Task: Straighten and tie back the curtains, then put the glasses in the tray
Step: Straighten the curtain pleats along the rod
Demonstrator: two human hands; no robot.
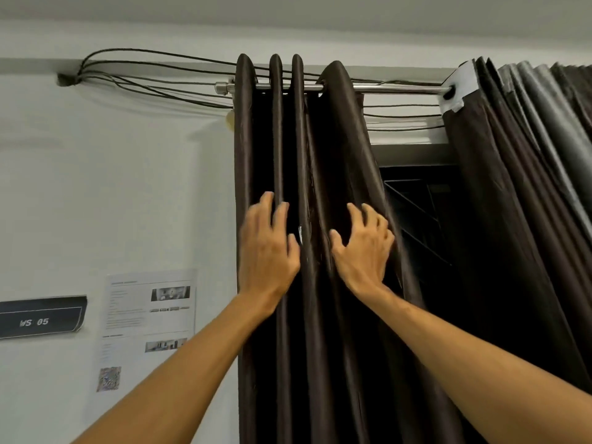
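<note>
A dark brown curtain [320,315] hangs in bunched folds from a metal rod [394,89] at the left of a dark window. My left hand [267,248] lies against its left folds with the fingers straight and pointing up. My right hand [365,248] presses on the folds further right, fingers spread and slightly bent. A second dark curtain [525,193] hangs gathered at the right end of the rod. No glasses or tray are in view.
Black cables [153,75] run along the white wall above the rod. A printed sheet [149,315] and a dark label reading WS 05 [40,317] are stuck on the wall at left. The window grille [416,213] shows between the curtains.
</note>
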